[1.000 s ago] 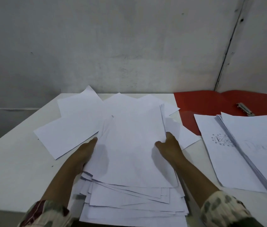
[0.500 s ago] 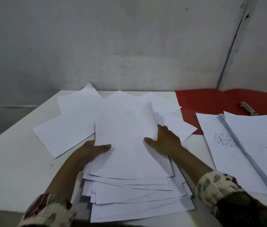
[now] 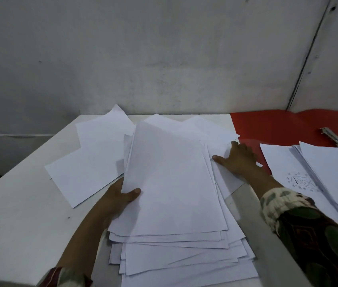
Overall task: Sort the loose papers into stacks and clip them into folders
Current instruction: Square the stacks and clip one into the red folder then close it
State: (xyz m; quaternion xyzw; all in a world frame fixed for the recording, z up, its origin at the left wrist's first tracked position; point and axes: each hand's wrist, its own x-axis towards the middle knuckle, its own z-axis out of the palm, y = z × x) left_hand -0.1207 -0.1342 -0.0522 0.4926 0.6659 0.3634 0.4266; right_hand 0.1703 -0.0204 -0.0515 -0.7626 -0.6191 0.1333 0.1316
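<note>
Now the right hand [image 3: 239, 160] has left the paper stack [image 3: 172, 183], flat on loose sheets [image 3: 224, 139] toward the surface's far edge; the left hand [image 3: 120, 195] still pinches the stack.

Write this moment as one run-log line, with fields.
left hand: grips paper stack edge | right hand: flat on loose sheets | red folder: open
</note>
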